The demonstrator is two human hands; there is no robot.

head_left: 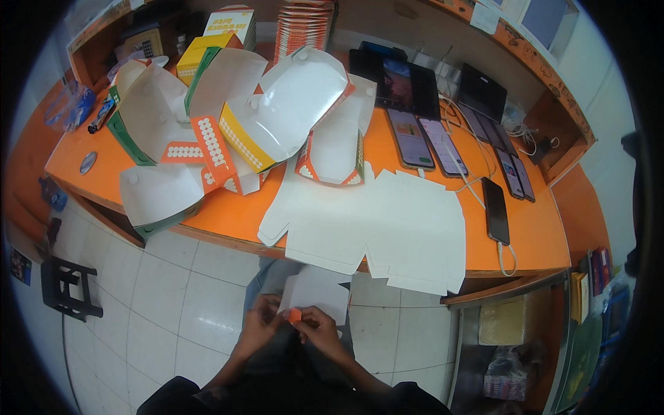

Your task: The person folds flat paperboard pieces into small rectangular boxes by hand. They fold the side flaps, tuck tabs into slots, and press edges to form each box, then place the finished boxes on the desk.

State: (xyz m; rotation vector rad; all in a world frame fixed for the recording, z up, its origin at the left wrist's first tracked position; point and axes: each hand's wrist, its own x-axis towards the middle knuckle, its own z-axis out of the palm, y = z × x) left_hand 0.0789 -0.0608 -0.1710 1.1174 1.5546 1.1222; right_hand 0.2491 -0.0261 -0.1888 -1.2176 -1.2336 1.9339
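Note:
Low over my lap, both hands work on a paper food carton with its white inside facing up. My left hand grips its left edge, thumb and fingers closed on the card. Opposite it, my right hand pinches near a small orange flap of the carton. The fingertips of the two hands almost meet at that flap. Past the hands, flat white carton blanks lie on the orange desk and hang over its front edge.
Folded cartons are heaped on the desk's left half, with a stack of flat orange cartons behind. Several phones and white cables stand or lie at the right. A black stool is on the tiled floor at left; an open shelf is at right.

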